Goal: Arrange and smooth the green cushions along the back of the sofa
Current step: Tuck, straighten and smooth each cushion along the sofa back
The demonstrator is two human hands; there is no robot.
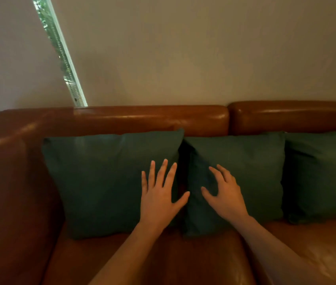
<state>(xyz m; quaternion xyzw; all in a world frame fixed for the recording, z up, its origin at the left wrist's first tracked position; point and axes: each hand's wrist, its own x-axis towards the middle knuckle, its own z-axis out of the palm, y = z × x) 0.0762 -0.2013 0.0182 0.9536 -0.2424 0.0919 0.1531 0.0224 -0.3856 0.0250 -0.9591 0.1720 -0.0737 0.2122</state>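
Low in the middle of the frame, the left hand (158,200) lies flat with fingers spread on the left cushion (105,182), the right hand (224,198) touches the middle cushion (245,177) with fingers a bit bent, holding nothing, and with a third cushion (323,175) at the right edge all three already stand in a row against the sofa (152,118) back, so the job looks nearly done.

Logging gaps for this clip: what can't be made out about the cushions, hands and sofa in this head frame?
- Right cushion: cut off by the frame's right edge; its full width and anything beyond it are unseen.
- Gap between left cushion and middle cushion: in deep shadow, so touching or apart cannot be told.
- Left hand and right hand: whether they press or hover is unclear.
- Sofa front: cut off by the bottom edge.
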